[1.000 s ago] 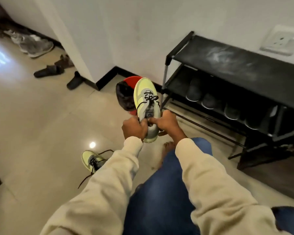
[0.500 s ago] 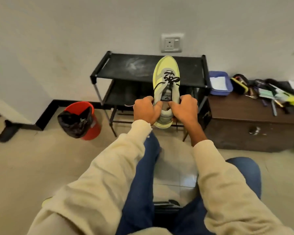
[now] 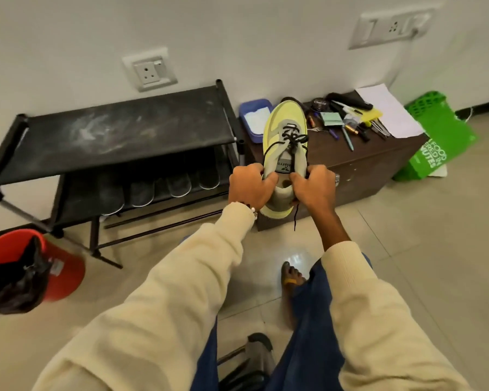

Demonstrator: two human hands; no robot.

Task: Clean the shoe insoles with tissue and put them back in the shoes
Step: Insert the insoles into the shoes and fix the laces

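A: How is the shoe (image 3: 284, 142) oriented?
B: Its long axis is directed away, toe up toward the counter (image 3: 359, 162); it is held in the air.
A: And the grip?
B: The collar is clasped by the left hand (image 3: 249, 186) and right hand (image 3: 314, 187).

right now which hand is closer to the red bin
Left. The left hand grips the shoe on the side facing the red bin, which sits low on the floor to its left; the right hand grips the shoe's far side.

Yellow-grey shoe (image 3: 283, 142), black laces (image 3: 291, 136), red bucket (image 3: 65, 266).
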